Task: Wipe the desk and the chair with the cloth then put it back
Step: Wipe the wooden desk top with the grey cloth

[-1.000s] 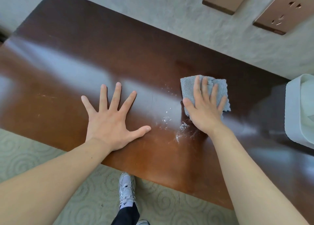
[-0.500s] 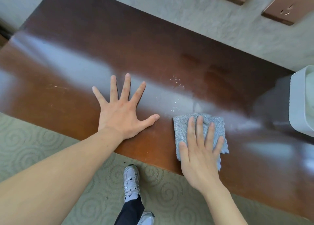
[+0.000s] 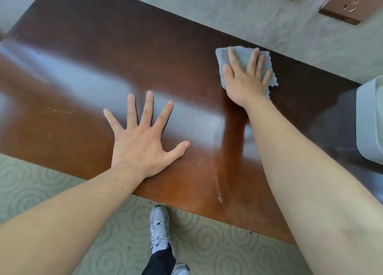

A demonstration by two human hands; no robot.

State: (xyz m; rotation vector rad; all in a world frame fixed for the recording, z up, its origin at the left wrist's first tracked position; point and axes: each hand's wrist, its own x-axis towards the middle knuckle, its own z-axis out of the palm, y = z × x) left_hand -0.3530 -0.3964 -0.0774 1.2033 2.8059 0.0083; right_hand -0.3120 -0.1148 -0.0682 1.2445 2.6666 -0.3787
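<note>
The glossy dark brown desk (image 3: 83,56) fills most of the head view. A small grey-blue cloth (image 3: 240,55) lies flat on it near the far edge, right of centre. My right hand (image 3: 246,81) presses down on the cloth with fingers spread, covering most of it. Nearer me, my left hand (image 3: 143,142) rests flat on the desk with fingers wide apart and holds nothing. A faint wipe streak (image 3: 219,181) runs from the front edge toward the cloth. No chair is in view.
A white container (image 3: 371,125) stands on the desk at the right edge. Two copper-coloured socket plates (image 3: 350,3) sit on the grey wall behind. Below the desk's front edge are patterned carpet (image 3: 31,187) and my white shoe (image 3: 159,225).
My right hand has pushed the cloth from the front edge back to the far side. The white specks on the desk are gone. My left hand stays put.
</note>
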